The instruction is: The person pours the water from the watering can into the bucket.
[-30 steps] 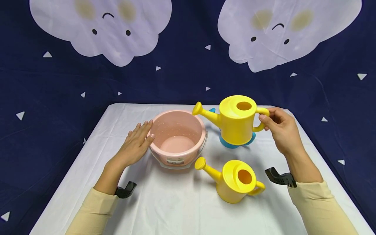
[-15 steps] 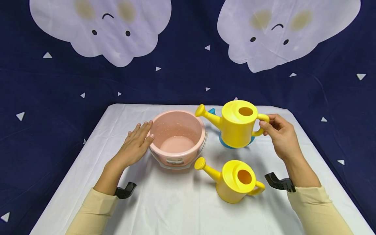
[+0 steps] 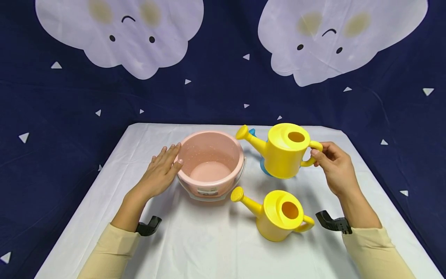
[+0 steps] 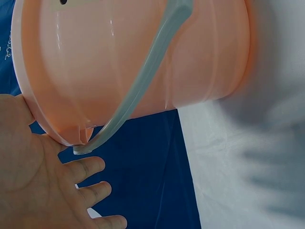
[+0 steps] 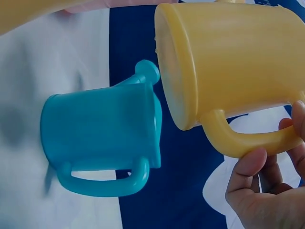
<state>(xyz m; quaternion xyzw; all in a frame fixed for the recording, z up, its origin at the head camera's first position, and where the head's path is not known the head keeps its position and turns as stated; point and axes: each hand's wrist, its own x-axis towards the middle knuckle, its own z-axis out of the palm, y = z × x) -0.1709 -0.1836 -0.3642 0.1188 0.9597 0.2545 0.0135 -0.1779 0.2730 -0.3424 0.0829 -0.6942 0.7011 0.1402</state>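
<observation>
My right hand (image 3: 336,170) grips the handle of a yellow watering can (image 3: 283,155), which hangs upright above the table with its spout toward the left. In the right wrist view, thumb and fingers pinch that handle (image 5: 248,143). A pink bucket (image 3: 209,190) with a pale grey bail handle (image 4: 143,81) stands to the left. My left hand (image 3: 156,174) touches the bucket's left rim with straight fingers, and the left wrist view shows the palm (image 4: 28,171) beside the rim. Behind the raised can stands a blue watering can (image 5: 102,129), mostly hidden in the head view.
A second yellow watering can (image 3: 277,217) stands on the white tablecloth (image 3: 195,244), nearer me than the raised one. Beyond the table hangs a dark blue backdrop (image 3: 216,100) with cloud faces and small triangles.
The right hand has lowered the yellow watering can and brought it slightly to the right and nearer. Left hand, bucket and the standing yellow can look unmoved.
</observation>
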